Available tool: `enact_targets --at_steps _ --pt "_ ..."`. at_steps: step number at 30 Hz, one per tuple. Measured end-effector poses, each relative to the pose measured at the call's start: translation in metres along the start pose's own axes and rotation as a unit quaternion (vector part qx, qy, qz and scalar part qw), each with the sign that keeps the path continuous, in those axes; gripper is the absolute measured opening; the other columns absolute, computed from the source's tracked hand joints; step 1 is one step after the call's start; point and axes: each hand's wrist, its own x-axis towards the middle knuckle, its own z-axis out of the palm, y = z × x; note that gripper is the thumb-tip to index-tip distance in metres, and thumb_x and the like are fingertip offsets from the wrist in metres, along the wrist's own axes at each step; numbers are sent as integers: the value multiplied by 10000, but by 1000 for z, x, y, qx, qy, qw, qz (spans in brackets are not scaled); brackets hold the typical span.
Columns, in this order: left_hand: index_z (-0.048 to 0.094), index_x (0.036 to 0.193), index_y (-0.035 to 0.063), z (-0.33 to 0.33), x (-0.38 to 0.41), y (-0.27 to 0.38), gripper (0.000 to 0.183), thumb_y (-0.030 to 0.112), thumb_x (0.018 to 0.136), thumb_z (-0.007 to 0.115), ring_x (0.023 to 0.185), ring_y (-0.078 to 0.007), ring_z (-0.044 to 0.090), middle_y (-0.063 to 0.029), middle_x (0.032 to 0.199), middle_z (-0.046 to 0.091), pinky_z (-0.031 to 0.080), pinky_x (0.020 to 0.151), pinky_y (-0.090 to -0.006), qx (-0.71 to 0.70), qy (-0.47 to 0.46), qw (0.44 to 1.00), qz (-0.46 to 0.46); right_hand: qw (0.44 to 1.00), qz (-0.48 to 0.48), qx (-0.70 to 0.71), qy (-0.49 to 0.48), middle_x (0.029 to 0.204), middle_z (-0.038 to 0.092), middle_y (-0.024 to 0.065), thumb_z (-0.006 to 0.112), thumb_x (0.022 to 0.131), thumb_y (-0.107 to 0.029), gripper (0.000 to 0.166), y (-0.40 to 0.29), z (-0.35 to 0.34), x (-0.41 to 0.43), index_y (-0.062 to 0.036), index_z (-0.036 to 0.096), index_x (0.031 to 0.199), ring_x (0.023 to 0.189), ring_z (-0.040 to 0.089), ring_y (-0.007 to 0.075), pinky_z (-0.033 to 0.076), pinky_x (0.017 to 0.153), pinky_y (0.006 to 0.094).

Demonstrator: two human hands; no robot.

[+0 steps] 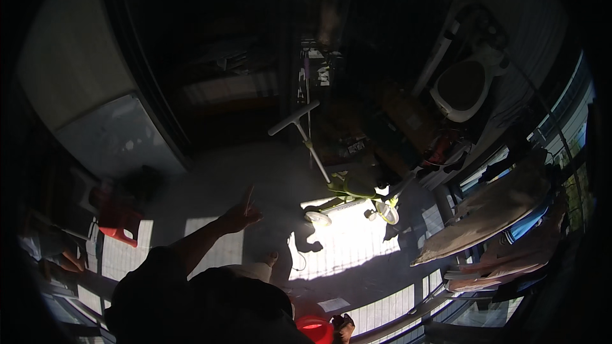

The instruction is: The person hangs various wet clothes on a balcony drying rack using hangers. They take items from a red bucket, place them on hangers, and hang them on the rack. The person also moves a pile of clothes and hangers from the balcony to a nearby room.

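Observation:
My left hand [243, 214] is stretched out over the shaded floor, index finger extended, with nothing clearly held. At the bottom edge my right hand [344, 327] is beside a red plastic bucket [315, 328]; shadow hides whether its fingers grip the rim or something else. Ahead and to the right of my left hand stands a kick scooter [344, 205] with lime-green parts, pale wheels and a grey T-shaped handlebar [294, 118]. It is partly in a bright patch of sunlight. My bare foot [272, 259] shows below my left hand.
A red plastic stool [117, 222] and a pale board [119, 129] against the wall are at left. Part of another person [71, 260] seems visible at far left. Clothes [492, 210] hang at right, below a white-framed object [461, 88]. Dark clutter lies behind the scooter.

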Motion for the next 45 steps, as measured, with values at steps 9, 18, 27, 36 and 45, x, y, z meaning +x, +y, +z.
enact_targets --at_steps 9,18,27,36,45 --pt "-57 1427 127 -224 -72 185 758 148 888 476 773 -237 623 -140 905 624 457 799 -380 -203 474 809 281 838 -385 -362 -134 910 649 145 534 811 -179 367 -125 53 43 -80 520 1164 806 627 346 512 715 422" --pt "514 1153 146 -272 -77 307 321 160 837 567 673 -227 565 -100 728 570 466 694 -407 67 -97 685 719 980 -13 45 -191 891 622 151 521 871 -206 325 -283 290 54 -14 500 1133 764 643 266 509 646 349" --pt "647 1010 223 -341 -8 312 312 31 855 456 479 -171 419 -51 608 439 397 542 -314 -169 -292 656 675 919 -196 -88 -330 922 629 124 493 892 -165 290 -437 441 79 2 502 1129 813 643 210 515 677 299" --pt "659 943 117 -371 68 295 157 202 830 591 486 -163 463 -65 623 471 379 513 -274 -273 -200 649 681 845 -222 -154 -461 918 612 106 474 923 -168 247 -527 571 126 -9 521 1105 817 625 188 490 702 286" --pt "606 829 16 -457 168 318 189 171 754 683 479 -244 598 -167 598 610 517 700 -412 -200 -108 753 617 768 -328 -37 -549 989 589 82 483 936 -189 269 -746 660 127 -34 499 1155 898 581 157 445 783 280"
